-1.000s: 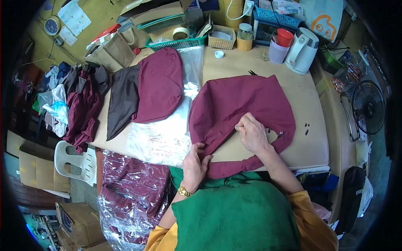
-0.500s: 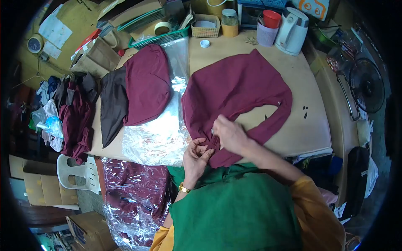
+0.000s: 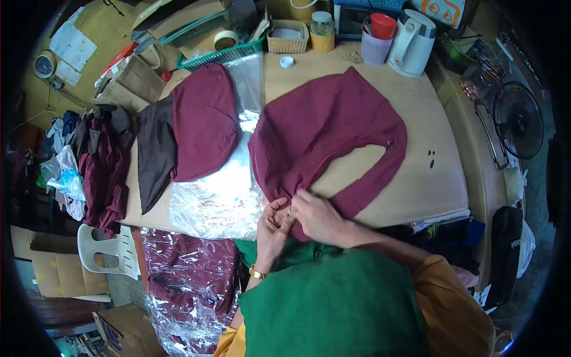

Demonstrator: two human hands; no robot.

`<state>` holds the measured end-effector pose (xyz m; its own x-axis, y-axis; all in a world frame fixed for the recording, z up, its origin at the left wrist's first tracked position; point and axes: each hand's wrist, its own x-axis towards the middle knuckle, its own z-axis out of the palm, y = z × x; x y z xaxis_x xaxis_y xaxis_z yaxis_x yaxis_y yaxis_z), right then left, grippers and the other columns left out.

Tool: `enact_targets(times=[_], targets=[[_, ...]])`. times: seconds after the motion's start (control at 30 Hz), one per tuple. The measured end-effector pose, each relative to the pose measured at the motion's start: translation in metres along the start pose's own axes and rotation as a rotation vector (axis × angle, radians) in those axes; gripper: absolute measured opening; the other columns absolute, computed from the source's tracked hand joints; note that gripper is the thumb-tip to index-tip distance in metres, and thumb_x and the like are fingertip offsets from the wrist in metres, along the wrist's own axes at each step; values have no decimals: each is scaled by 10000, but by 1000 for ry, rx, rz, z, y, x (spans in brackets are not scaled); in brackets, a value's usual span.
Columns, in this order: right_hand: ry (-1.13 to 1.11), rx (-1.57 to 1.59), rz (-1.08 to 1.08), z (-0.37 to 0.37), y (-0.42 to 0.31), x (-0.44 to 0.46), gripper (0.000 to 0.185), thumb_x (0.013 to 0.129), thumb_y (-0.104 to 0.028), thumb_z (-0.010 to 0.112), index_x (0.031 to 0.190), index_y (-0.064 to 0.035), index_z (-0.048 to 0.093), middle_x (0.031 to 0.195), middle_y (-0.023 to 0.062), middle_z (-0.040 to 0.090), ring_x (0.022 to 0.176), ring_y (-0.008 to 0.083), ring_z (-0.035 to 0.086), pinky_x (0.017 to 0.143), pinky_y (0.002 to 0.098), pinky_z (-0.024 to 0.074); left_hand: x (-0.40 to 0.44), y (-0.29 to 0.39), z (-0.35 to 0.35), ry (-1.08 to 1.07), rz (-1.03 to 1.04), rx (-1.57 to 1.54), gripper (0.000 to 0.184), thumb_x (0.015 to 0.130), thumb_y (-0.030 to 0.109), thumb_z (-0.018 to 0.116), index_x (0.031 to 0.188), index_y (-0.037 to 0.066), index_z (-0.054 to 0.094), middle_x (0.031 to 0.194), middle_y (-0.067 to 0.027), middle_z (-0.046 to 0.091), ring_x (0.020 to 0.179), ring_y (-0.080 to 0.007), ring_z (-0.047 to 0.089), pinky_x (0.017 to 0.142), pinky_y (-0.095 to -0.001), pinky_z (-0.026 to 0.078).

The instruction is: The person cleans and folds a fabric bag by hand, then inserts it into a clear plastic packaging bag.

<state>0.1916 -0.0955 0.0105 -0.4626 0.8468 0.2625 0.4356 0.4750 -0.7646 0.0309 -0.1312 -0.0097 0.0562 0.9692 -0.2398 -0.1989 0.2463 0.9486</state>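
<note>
A maroon cloth piece (image 3: 324, 116) with a strap-like loop on its right side lies on the table in front of me. At its near corner my left hand (image 3: 273, 223) pinches the bunched edge, thumb against fingers. My right hand (image 3: 318, 217) is closed right beside it at the same edge, its fingertips almost meeting my left thumb. A small pale glint shows between the hands, too small to name. The cloth under my fingers is partly hidden.
A folded maroon and dark brown cloth piece (image 3: 202, 125) rests on clear plastic (image 3: 208, 208) to the left. Bagged maroon cloth (image 3: 190, 279) is below the table edge. Along the back stand a green basket (image 3: 250, 49), a jar (image 3: 322, 33) and a white kettle (image 3: 411, 44).
My right hand has come down and left, closing in on my left hand at the cloth's near corner. The near end of the loop is now more covered by it.
</note>
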Motion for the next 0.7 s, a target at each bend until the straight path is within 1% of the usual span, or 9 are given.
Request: enact_targets(times=[0.17, 0.2, 0.23, 0.33, 0.5, 0.57, 0.63, 0.67, 0.7], targets=[[101, -87, -16, 7, 18, 22, 91, 859, -29, 579, 903, -7, 503, 903, 183, 528, 776, 408, 592, 673, 495, 490, 2, -2, -5, -26, 1, 4, 443, 938, -92, 548, 1357, -38, 414, 1188, -119, 656, 1096, -136, 619, 946, -246, 486], [82, -45, -28, 4, 9, 12, 83, 868, -38, 577, 901, -6, 508, 904, 178, 526, 773, 401, 594, 672, 492, 490, 3, -2, -5, -26, 10, 7, 443, 938, -92, 548, 1357, -38, 414, 1188, -119, 656, 1096, -136, 619, 946, -246, 486], [-10, -38, -103, 1, 3, -1, 92, 854, -32, 584, 887, -8, 502, 897, 176, 521, 779, 397, 598, 671, 487, 490, 1, -3, -5, -21, 12, -44, 445, 942, -82, 550, 1363, -31, 416, 1189, -112, 656, 1090, -139, 620, 952, -257, 486], [-81, -17, -10, 6, 0, -16, 91, 837, -22, 582, 879, -7, 502, 898, 170, 522, 789, 389, 603, 677, 485, 493, 3, -7, -8, -26, 5, -108, 447, 949, -70, 547, 1373, -20, 416, 1190, -103, 654, 1082, -143, 623, 957, -272, 488], [126, -116, -78, 12, 9, 28, 85, 848, -32, 572, 876, 3, 500, 911, 176, 520, 780, 380, 606, 664, 486, 501, 0, -3, -6, -30, -7, -85, 431, 955, -92, 504, 1370, -23, 411, 1168, -102, 653, 1079, -140, 620, 954, -255, 477], [111, -104, -88, 13, 1, 11, 79, 862, -36, 572, 877, 2, 505, 907, 178, 516, 780, 380, 605, 658, 489, 502, 3, -7, -7, -24, -10, -175, 427, 950, -94, 508, 1360, -16, 418, 1164, -105, 657, 1061, -133, 622, 950, -251, 475], [-20, -60, -69, 6, -5, -13, 83, 881, -51, 575, 888, 4, 512, 909, 177, 515, 785, 379, 603, 675, 489, 502, 0, 3, 1, 16, -23, -169, 427, 949, -91, 513, 1357, -12, 416, 1160, -106, 660, 1043, -127, 621, 942, -248, 476], [-53, -26, -92, 0, -3, -19, 80, 877, -25, 598, 905, 25, 543, 882, 169, 530, 783, 370, 606, 696, 455, 502, -2, 7, 3, 55, -35, -158, 427, 948, -87, 518, 1353, -8, 414, 1156, -107, 662, 1025, -121, 621, 934, -245, 476], [-73, -28, -104, -6, -2, -22, 80, 877, -25, 598, 905, 25, 543, 882, 169, 530, 783, 370, 606, 696, 455, 502, -2, 6, 2, 73, -29, -172, 427, 948, -87, 518, 1353, -8, 414, 1156, -107, 662, 1025, -121, 621, 934, -245, 476]])
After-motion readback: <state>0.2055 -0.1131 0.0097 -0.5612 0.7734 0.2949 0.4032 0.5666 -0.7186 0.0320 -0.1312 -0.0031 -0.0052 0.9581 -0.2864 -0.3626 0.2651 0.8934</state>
